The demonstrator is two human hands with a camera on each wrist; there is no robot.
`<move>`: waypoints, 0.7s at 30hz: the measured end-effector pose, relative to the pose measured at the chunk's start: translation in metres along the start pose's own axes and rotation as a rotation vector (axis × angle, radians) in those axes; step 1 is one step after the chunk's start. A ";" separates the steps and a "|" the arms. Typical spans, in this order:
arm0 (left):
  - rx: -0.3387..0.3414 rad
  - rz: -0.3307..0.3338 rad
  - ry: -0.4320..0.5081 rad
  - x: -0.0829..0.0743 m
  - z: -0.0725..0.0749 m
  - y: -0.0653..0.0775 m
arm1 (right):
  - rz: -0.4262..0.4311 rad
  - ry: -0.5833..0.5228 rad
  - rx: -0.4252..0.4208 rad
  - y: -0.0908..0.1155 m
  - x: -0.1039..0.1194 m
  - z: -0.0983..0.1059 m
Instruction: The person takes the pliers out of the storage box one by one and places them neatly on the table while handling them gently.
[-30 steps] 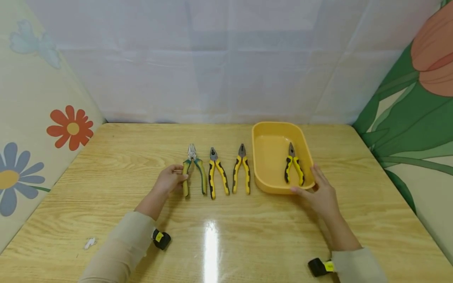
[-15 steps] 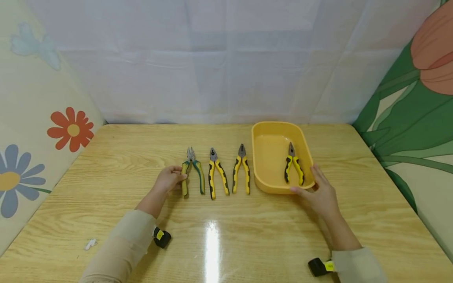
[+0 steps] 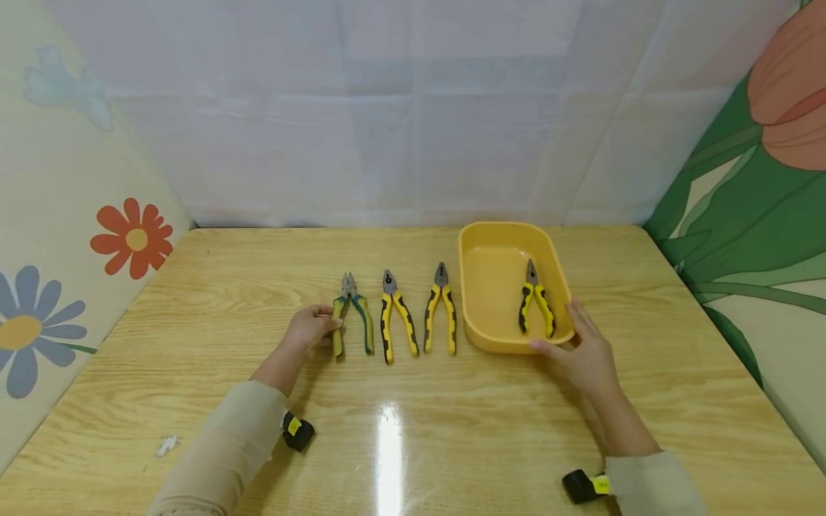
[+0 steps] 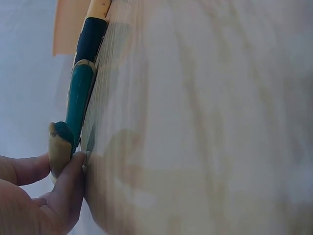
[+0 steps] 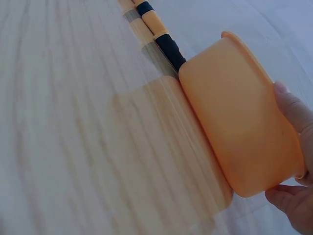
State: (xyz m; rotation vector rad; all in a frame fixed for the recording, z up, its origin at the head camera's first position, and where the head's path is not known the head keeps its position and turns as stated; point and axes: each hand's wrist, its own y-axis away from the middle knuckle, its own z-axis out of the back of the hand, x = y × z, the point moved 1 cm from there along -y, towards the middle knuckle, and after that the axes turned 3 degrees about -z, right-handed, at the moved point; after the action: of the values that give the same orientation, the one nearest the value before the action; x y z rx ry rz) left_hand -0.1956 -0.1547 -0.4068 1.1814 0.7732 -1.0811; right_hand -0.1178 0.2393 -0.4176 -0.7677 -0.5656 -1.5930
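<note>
Green-handled pliers lie at the left end of a row, jaws pointing away. My left hand pinches their left handle between thumb and fingers; the left wrist view shows the fingertips at the handle's end, low by the tabletop. To their right lie two yellow-and-black pliers, handles spread. A yellow plastic basin stands at the right, with yellow-and-black long-nose pliers inside. My right hand grips its near right corner, thumb at the front rim and fingers along the side.
The wooden table ends at a white cloth backdrop. Painted flower panels flank it on both sides. A small white scrap lies at the front left. Black wrist cameras show near both sleeves.
The green-handled pliers' head has come down and slightly toward me, with my left hand still on the handle. My right hand and the basin have stayed in place.
</note>
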 end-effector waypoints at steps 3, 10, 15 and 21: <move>0.004 -0.005 -0.049 -0.002 0.000 0.000 | 0.000 -0.003 0.002 -0.001 0.001 0.000; 0.028 -0.047 -0.166 -0.005 0.000 0.000 | 0.009 0.006 -0.003 0.000 0.000 -0.001; 0.013 -0.074 -0.308 -0.005 -0.001 -0.001 | 0.012 0.015 -0.006 0.000 0.000 -0.001; 0.015 -0.069 -0.407 -0.008 0.001 0.001 | 0.009 0.008 0.003 0.000 0.000 0.000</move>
State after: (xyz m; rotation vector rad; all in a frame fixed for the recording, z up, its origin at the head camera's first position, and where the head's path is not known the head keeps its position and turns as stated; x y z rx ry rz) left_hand -0.1972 -0.1534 -0.3995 0.9097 0.4910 -1.3331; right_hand -0.1177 0.2392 -0.4174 -0.7604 -0.5582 -1.5855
